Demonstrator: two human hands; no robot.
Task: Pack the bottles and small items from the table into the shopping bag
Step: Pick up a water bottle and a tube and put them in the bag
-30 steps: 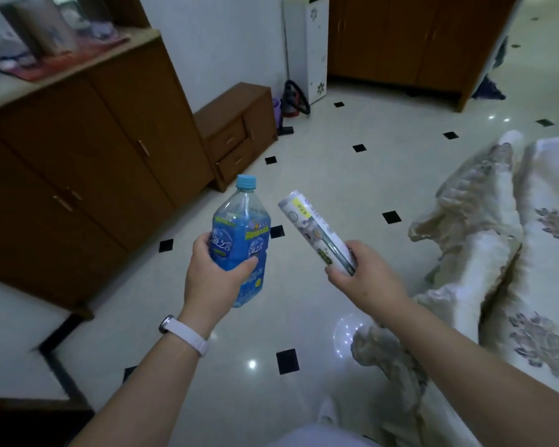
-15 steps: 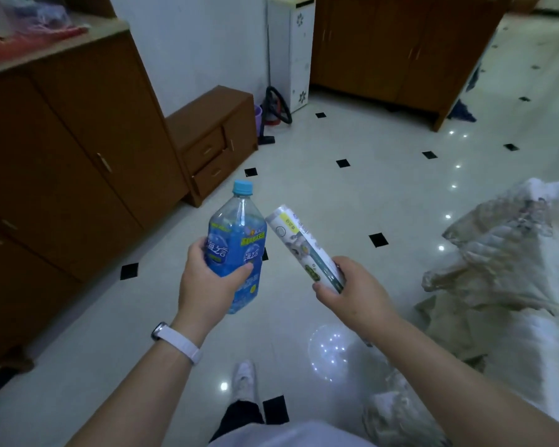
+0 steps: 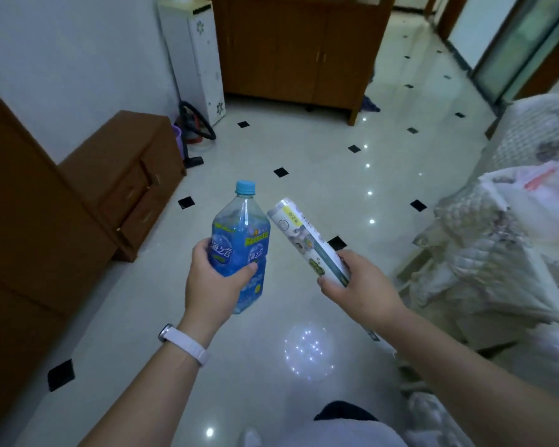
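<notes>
My left hand [image 3: 212, 285] grips a blue plastic bottle [image 3: 238, 235] with a light-blue cap, held upright above the floor. My right hand [image 3: 360, 287] holds a white printed roll-shaped package [image 3: 307, 238] by its lower end; it tilts up and to the left, its top almost touching the bottle. A white plastic shopping bag [image 3: 536, 201] with a red mark lies on the covered sofa [image 3: 484, 253] at the right, about an arm's length past my right hand.
A low brown drawer chest [image 3: 126, 179] and a taller brown cabinet [image 3: 20, 221] line the left wall. A white narrow unit [image 3: 196, 56] and a wooden cabinet [image 3: 297, 46] stand at the back. Glossy tiled floor [image 3: 304, 156] spreads between them.
My view has swung to the right: the left cabinets slid out of frame, and the sofa with the white bag came into sight. Both hands keep their grip.
</notes>
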